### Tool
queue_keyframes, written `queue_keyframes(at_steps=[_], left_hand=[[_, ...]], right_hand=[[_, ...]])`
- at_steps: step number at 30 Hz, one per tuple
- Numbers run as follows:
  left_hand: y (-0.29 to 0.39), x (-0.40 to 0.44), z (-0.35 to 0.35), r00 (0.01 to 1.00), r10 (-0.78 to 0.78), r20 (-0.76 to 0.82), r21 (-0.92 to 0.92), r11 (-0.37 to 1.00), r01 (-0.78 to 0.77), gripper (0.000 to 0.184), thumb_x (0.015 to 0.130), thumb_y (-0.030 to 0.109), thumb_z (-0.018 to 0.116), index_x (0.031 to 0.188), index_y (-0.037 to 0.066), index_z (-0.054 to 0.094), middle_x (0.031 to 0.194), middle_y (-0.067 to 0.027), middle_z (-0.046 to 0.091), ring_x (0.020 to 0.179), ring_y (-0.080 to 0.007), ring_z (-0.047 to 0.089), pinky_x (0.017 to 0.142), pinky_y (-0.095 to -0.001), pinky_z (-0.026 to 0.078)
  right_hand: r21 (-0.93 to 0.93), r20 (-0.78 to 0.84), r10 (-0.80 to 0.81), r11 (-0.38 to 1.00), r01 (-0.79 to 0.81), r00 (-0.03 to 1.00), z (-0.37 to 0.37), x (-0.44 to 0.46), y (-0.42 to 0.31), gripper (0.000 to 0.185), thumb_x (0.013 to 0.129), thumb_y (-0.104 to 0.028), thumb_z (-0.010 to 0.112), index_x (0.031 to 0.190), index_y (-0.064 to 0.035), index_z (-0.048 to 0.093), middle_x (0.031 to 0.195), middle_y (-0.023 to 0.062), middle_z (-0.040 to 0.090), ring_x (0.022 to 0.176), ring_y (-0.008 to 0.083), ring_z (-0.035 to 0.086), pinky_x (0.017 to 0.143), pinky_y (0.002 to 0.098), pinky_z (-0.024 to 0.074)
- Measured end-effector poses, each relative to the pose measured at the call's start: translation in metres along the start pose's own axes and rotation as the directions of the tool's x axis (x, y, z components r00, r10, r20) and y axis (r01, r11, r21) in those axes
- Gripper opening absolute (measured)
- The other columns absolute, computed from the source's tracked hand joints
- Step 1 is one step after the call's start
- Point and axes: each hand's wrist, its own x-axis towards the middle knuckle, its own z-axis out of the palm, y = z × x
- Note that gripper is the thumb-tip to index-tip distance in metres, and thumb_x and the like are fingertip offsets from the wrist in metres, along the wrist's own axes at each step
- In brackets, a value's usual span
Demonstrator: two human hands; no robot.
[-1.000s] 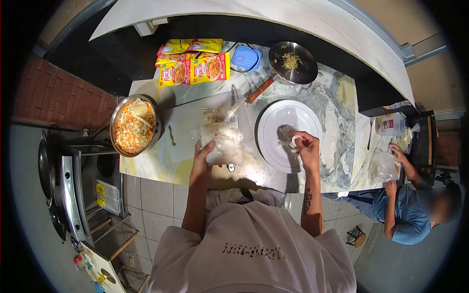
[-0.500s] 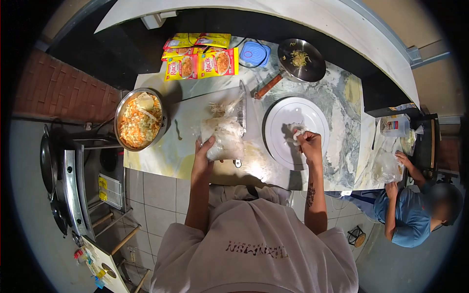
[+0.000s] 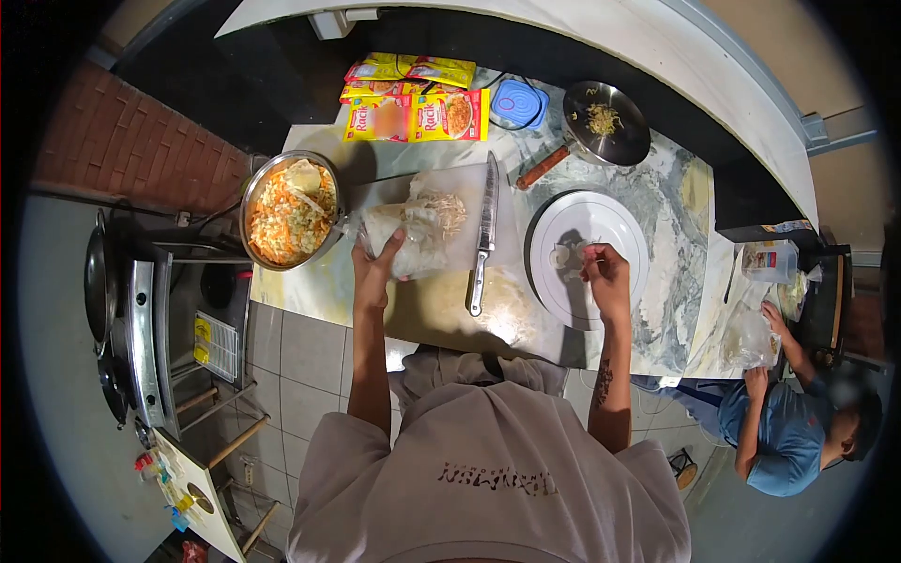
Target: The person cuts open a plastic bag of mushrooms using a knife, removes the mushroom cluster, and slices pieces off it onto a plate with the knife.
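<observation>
My left hand (image 3: pixel 377 266) is wrapped round a clear plastic bag (image 3: pixel 405 237) of pale wrappers, with bean sprouts (image 3: pixel 450 212) spilling at its right side onto the cutting board (image 3: pixel 465 178). To the right of the bag lies a large knife (image 3: pixel 486 230), its handle toward me. Above the right part of a white plate (image 3: pixel 624 225) is my right hand (image 3: pixel 607 272), fingers pinched together; whatever is between them is too small to tell. A small whitish piece (image 3: pixel 560 253) rests on the plate beside the hand's shadow.
A metal bowl (image 3: pixel 291 208) of shredded vegetables stands at the left. Behind are yellow seasoning packets (image 3: pixel 450 114), a blue lid (image 3: pixel 518 103) and a frying pan (image 3: pixel 615 136) holding some sprouts. At the far right, a person (image 3: pixel 784 422) handles a plastic bag (image 3: pixel 751 338).
My left hand has turned the bag so its sprout end points right, leaving the knife fully uncovered. The whitish piece from my right hand now lies on the plate. The view has shifted.
</observation>
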Motion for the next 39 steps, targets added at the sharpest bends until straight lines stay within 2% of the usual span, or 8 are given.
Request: queue_keyframes(at_steps=[11, 18, 21, 24, 26, 33, 35, 39], left_hand=[[0.005, 0.007, 0.004, 0.998, 0.050, -0.027, 0.138, 0.989, -0.046, 0.055, 0.083, 0.031, 0.076, 0.124, 0.003, 0.051, 0.102, -0.0074, 0.066, 0.080, -0.0152, 0.066, 0.042, -0.0274, 0.051], [-0.010, 0.014, -0.003, 0.997, -0.043, -0.066, 0.141, 0.989, 0.052, 0.052, 0.085, 0.034, 0.073, 0.121, 0.000, 0.055, 0.100, -0.0092, 0.067, 0.081, -0.0160, 0.065, 0.051, -0.0302, 0.054], [-0.022, 0.020, -0.011, 0.982, 0.179, -0.052, 0.419, 0.897, -0.142, 0.057, 0.085, 0.042, 0.071, 0.118, -0.003, 0.058, 0.098, -0.0164, 0.069, 0.084, -0.0258, 0.068, 0.068, -0.0380, 0.055], [-0.003, 0.006, -0.009, 0.942, 0.315, -0.114, 0.713, 0.687, -0.143, 0.064, 0.084, 0.049, 0.069, 0.116, -0.005, 0.058, 0.097, -0.0248, 0.069, 0.089, -0.0380, 0.068, 0.083, -0.0439, 0.051], [0.009, -0.002, -0.011, 0.956, 0.249, -0.155, 0.826, 0.563, -0.013, 0.069, 0.081, 0.052, 0.070, 0.116, -0.005, 0.058, 0.100, -0.0281, 0.066, 0.094, -0.0455, 0.064, 0.083, -0.0495, 0.050], [0.016, -0.024, -0.011, 0.931, 0.353, -0.097, 0.937, 0.347, -0.034, 0.079, 0.074, 0.045, 0.077, 0.126, -0.008, 0.049, 0.117, -0.0272, 0.056, 0.109, -0.0459, 0.055, 0.090, -0.0508, 0.047], [0.015, -0.026, -0.010, 0.875, 0.478, 0.070, 0.950, 0.237, -0.206, 0.091, 0.069, 0.042, 0.082, 0.132, -0.009, 0.042, 0.126, -0.0284, 0.047, 0.115, -0.0455, 0.048, 0.095, -0.0496, 0.044], [0.020, -0.027, -0.003, 0.909, 0.417, 0.024, 0.957, 0.255, -0.142, 0.112, 0.060, 0.040, 0.087, 0.142, -0.007, 0.028, 0.131, -0.0299, 0.040, 0.119, -0.0456, 0.044, 0.100, -0.0497, 0.040]], right_hand=[[-0.210, 0.341, -0.122, 0.956, 0.202, 0.932, 0.089, 0.003, 0.004, 0.018, 0.083, -0.004, 0.062, 0.101, 0.0021, 0.064, 0.084, 0.0163, 0.066, 0.083, 0.0287, 0.066, 0.077, 0.0344, 0.0497], [-0.263, 0.330, -0.088, 0.948, 0.181, 0.940, 0.105, 0.001, -0.010, 0.017, 0.084, -0.006, 0.064, 0.100, -0.0004, 0.064, 0.084, 0.0170, 0.066, 0.081, 0.0325, 0.066, 0.074, 0.0378, 0.0502], [-0.281, 0.341, -0.157, 0.924, 0.260, 0.927, 0.113, 0.001, -0.010, 0.013, 0.086, -0.002, 0.066, 0.095, 0.0034, 0.059, 0.077, 0.0131, 0.065, 0.065, 0.0163, 0.062, 0.062, 0.0292, 0.0488], [-0.373, 0.298, -0.150, 0.891, 0.260, 0.943, 0.119, 0.003, -0.018, 0.017, 0.085, -0.011, 0.070, 0.086, 0.0022, 0.060, 0.069, 0.0139, 0.064, 0.058, 0.0234, 0.061, 0.058, 0.0330, 0.0492], [-0.554, 0.340, 0.014, 0.811, 0.188, 0.940, 0.124, 0.003, -0.025, 0.032, 0.082, -0.032, 0.072, 0.089, -0.0010, 0.064, 0.080, 0.0175, 0.067, 0.074, 0.0379, 0.065, 0.067, 0.0444, 0.0512], [-0.748, 0.170, -0.105, 0.633, 0.198, 0.980, 0.152, -0.009, -0.017, 0.037, 0.079, -0.035, 0.071, 0.081, 0.0009, 0.066, 0.071, 0.0225, 0.065, 0.068, 0.0393, 0.067, 0.064, 0.0469, 0.0537], [-0.751, 0.142, -0.138, 0.630, 0.198, 0.980, 0.155, -0.010, -0.014, 0.035, 0.078, -0.034, 0.070, 0.079, 0.0010, 0.066, 0.070, 0.0226, 0.065, 0.067, 0.0394, 0.067, 0.064, 0.0470, 0.0540], [-0.751, 0.108, -0.158, 0.634, 0.185, 0.982, 0.156, -0.012, -0.008, 0.030, 0.075, -0.028, 0.067, 0.069, 0.0013, 0.066, 0.068, 0.0238, 0.065, 0.065, 0.0402, 0.066, 0.063, 0.0479, 0.0544]])
